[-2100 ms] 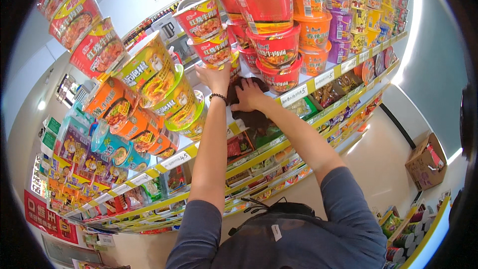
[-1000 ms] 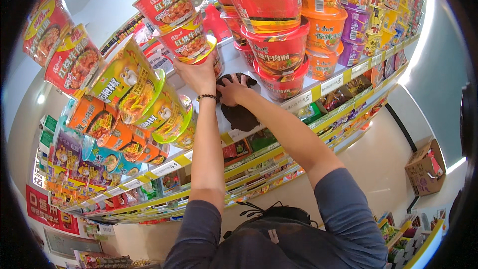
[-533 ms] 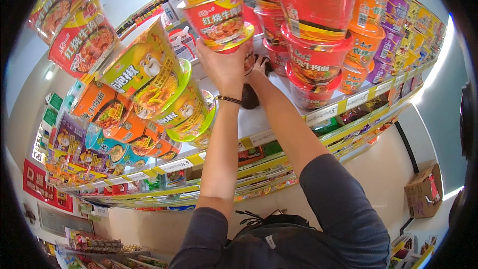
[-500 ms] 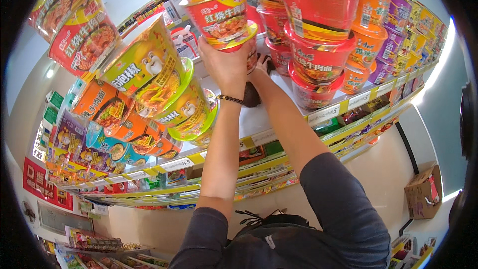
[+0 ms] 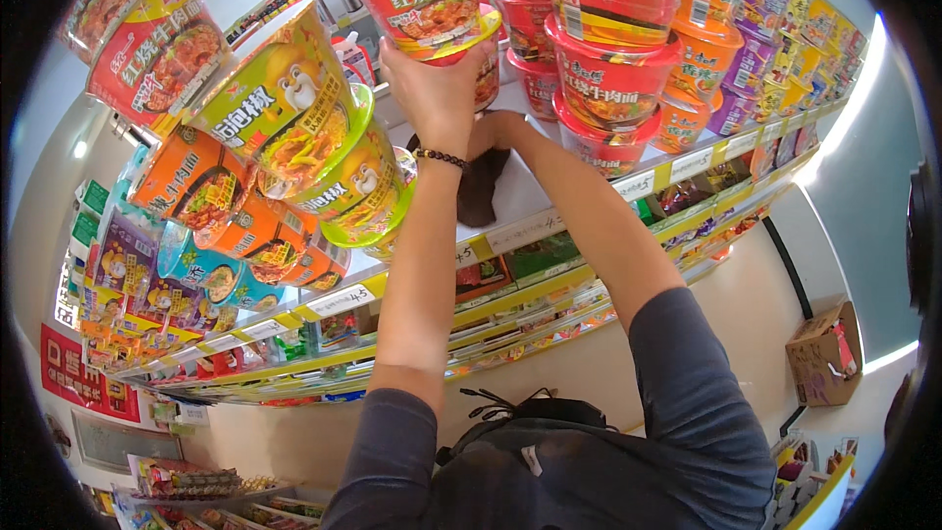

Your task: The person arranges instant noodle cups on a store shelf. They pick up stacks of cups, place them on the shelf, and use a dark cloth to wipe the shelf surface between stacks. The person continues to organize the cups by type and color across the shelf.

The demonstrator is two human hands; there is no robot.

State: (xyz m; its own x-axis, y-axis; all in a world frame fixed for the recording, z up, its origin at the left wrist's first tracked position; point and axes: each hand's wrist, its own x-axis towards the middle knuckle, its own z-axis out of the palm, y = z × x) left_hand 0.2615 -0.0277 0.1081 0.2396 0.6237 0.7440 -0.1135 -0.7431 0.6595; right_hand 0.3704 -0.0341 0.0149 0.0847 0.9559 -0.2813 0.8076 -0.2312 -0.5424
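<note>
My left hand (image 5: 438,88), with a beaded bracelet at its wrist, is wrapped around the underside of a red instant noodle bowl (image 5: 420,2). Another red bowl rests on top of that one, cut off by the upper edge of the picture. Just behind my left wrist, my right hand (image 5: 495,130) is down at the shelf (image 5: 530,198), closed on a dark brown cloth (image 5: 479,191). Its fingertips are partly hidden. The cloth hangs down over the white shelf surface. A further red bowl (image 5: 488,84) stands behind my left hand.
Stacked red bowls (image 5: 610,88) stand close on the right, with orange bowls (image 5: 703,74) and purple ones (image 5: 751,64) beyond. Leaning green bowls (image 5: 280,98) rise near my left forearm. Price labels (image 5: 339,302) line the shelf edge. A cardboard box (image 5: 824,353) sits lower right.
My right hand has drawn back toward me along the shelf, bringing the cloth closer to the front edge. My left hand keeps its hold on the bowls. The whole view has shifted slightly.
</note>
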